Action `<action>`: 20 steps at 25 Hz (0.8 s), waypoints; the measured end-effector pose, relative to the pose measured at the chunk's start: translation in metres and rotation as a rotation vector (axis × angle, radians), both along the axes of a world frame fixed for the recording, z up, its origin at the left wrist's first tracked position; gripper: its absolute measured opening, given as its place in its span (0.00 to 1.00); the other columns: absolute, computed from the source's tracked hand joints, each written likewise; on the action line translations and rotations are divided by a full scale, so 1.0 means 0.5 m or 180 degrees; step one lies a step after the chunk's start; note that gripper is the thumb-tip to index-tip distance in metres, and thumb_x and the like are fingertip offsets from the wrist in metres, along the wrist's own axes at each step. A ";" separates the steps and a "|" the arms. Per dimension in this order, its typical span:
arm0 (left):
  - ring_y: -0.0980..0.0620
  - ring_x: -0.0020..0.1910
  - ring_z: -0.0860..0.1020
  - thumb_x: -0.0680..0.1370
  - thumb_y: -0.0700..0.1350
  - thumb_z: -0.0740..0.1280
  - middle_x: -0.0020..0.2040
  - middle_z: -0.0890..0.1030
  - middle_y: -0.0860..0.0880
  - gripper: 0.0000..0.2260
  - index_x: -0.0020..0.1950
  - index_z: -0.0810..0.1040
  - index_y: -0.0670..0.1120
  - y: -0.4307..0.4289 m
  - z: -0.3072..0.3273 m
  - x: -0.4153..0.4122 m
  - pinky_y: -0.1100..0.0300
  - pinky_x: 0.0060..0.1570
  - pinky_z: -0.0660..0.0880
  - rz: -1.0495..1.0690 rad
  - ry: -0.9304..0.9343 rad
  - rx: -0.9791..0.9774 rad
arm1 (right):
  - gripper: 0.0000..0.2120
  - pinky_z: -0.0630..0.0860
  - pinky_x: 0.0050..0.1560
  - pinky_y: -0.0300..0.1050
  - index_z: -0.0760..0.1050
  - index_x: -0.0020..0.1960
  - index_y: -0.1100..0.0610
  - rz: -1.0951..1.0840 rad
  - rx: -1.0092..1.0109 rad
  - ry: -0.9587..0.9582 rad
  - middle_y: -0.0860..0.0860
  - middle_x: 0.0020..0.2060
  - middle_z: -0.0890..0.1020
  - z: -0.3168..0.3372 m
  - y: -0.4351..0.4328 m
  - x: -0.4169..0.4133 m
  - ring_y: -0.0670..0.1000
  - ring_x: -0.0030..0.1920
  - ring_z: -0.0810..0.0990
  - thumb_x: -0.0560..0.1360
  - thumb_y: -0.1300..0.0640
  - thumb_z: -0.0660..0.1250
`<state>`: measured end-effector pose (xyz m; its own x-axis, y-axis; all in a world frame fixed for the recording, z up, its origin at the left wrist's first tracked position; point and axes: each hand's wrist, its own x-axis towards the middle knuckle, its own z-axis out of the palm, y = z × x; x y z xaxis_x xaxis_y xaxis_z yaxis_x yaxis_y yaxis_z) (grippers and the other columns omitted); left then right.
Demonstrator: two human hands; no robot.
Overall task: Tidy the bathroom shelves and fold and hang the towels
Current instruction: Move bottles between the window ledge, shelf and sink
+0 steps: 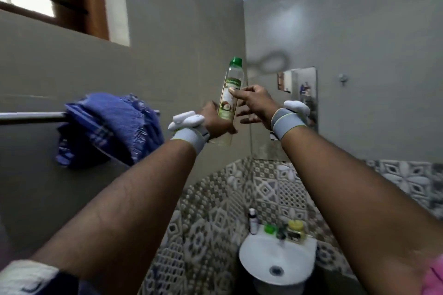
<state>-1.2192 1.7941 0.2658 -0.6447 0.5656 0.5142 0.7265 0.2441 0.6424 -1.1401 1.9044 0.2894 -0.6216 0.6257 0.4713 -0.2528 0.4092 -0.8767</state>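
1. The clear plastic oil bottle with a green screw cap point(230, 96) is held up in the air in front of the grey wall corner, between the two hands, well above the white round washbasin point(278, 261).
2. The left hand point(215, 120) wraps its grip around the lower half of the bottle, fingers closed behind it, and carries its weight.
3. The right hand point(255, 105) is at the bottle's right side; one fingertip touches the label near mid-height, while the other fingers are spread loose and do not clasp anything.
4. The bottle stands nearly upright, its cap tilted slightly to the right. The label is green and white with a halved coconut pictured near its lower part; the print is too blurred to read. Pale liquid shows at the bottom.
5. Both wrists wear grey bands with a white device on top.
6. To the left, a blue checked towel point(110, 129) hangs bunched over a metal towel rail point(31, 116) on the wall.
7. A small mirror point(304, 88) is on the right wall beyond the hands.
8. On the basin's back rim stand a white bottle with a dark cap point(252, 221), a green jar point(269, 229) and a yellow-lidded jar point(296, 230).
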 end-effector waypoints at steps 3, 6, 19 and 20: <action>0.44 0.52 0.79 0.62 0.46 0.80 0.54 0.80 0.46 0.33 0.63 0.68 0.47 0.092 -0.112 0.015 0.52 0.44 0.79 -0.0249 -0.0138 -0.0390 | 0.22 0.77 0.39 0.46 0.68 0.57 0.53 -0.0385 -0.0012 -0.0179 0.51 0.44 0.77 -0.079 0.097 0.029 0.50 0.35 0.77 0.72 0.42 0.69; 0.44 0.54 0.79 0.61 0.45 0.81 0.55 0.80 0.45 0.34 0.61 0.69 0.46 0.171 -0.208 0.017 0.51 0.49 0.78 -0.0346 -0.0142 -0.0583 | 0.22 0.75 0.36 0.43 0.70 0.57 0.54 -0.0599 0.0073 -0.0353 0.49 0.41 0.76 -0.136 0.176 0.055 0.50 0.36 0.76 0.72 0.41 0.69; 0.41 0.60 0.75 0.66 0.43 0.78 0.62 0.76 0.42 0.34 0.66 0.65 0.43 0.466 -0.485 -0.006 0.59 0.46 0.67 -0.0138 0.0317 -0.1277 | 0.13 0.80 0.31 0.53 0.70 0.34 0.59 -0.0415 0.0338 -0.1098 0.59 0.30 0.73 -0.340 0.505 0.041 0.56 0.25 0.76 0.70 0.57 0.72; 0.42 0.60 0.75 0.66 0.44 0.78 0.61 0.76 0.42 0.33 0.66 0.66 0.43 0.481 -0.499 -0.018 0.60 0.46 0.66 -0.0122 0.0314 -0.1224 | 0.13 0.80 0.32 0.56 0.69 0.34 0.60 -0.0447 0.0388 -0.1137 0.61 0.31 0.74 -0.352 0.522 0.029 0.57 0.25 0.76 0.71 0.58 0.72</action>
